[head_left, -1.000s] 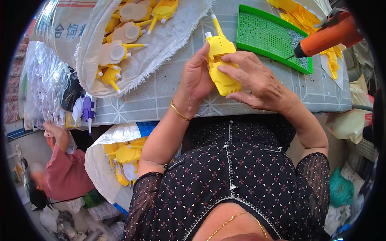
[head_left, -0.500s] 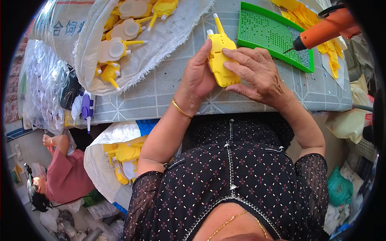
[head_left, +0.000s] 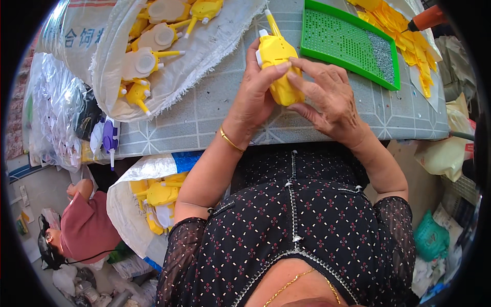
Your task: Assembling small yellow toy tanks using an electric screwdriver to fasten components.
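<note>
Above the table I have a yellow plastic casing (head_left: 280, 51) with a long tapered stick and a small white stub at its top end. My left hand (head_left: 257, 84) is closed around its left side, the thumb lying across the front. My right hand (head_left: 330, 100) rests its fingertips on the front and right edge, with the thumb near the bottom end. The fingers cover part of the front face. Just right of the casing is a green tray (head_left: 307, 30) full of small holes, with tiny grey metal pieces heaped at its right end.
An orange power screwdriver (head_left: 427, 19) hangs at the upper right above yellow pieces (head_left: 404, 46). At left, a white woven sack (head_left: 199, 66) holds similar yellow casings. Another sack (head_left: 123, 197) of them stands below the table. A purple piece (head_left: 110, 135) lies near the table's edge; a person (head_left: 84, 225) sits lower left.
The casing has tilted and moved slightly up and left, and my left thumb has come over its front. The screwdriver has swung up and right, away from the tray. The seated person's arm has shifted.
</note>
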Motion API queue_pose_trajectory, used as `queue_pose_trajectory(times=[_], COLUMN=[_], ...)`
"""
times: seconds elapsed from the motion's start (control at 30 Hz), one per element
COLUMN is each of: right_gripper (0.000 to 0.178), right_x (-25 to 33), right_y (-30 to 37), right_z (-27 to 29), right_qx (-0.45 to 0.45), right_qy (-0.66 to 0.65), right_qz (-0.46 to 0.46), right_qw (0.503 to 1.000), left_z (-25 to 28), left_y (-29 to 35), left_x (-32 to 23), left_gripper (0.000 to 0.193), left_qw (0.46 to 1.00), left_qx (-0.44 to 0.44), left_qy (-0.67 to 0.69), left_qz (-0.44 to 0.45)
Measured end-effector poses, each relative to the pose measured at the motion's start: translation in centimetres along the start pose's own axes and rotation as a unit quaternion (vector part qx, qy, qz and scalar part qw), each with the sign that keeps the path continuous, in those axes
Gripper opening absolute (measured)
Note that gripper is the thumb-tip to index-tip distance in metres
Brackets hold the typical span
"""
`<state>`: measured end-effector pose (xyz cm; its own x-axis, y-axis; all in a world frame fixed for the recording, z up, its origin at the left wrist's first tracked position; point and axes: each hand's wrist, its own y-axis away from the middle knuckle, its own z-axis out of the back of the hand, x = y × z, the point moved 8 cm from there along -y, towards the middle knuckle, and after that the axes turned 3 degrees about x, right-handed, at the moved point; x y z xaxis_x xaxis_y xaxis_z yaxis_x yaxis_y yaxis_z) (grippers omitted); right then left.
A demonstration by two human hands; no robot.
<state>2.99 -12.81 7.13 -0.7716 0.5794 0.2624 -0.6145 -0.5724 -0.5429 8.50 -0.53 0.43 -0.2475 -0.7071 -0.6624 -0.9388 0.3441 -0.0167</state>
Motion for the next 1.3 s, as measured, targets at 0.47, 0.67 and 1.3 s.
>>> queue_pose_trajectory(times=[0.47,0.67,1.3], right_gripper=[0.059,0.064,0.077], right_x=[0.2,0.4,-2.7], right_y=[0.4,0.1,0.1], right_z=[0.9,0.8,0.6], right_qx=[0.032,0.029,0.008], right_qy=[0.029,0.024,-0.214], right_qz=[0.022,-0.010,-0.076], right_qw=[0.999,0.999,0.974], left_z=[-1.4,-1.1,-1.4], left_y=[0.4,0.4,0.4], left_x=[-0.5,-0.5,1.5], left_gripper=[0.090,0.089,0.070], left_qw=[0.992,0.983,0.989], left_qx=[0.021,0.007,0.058], left_qy=[-0.125,-0.182,-0.134], left_qz=[0.006,-0.021,0.015])
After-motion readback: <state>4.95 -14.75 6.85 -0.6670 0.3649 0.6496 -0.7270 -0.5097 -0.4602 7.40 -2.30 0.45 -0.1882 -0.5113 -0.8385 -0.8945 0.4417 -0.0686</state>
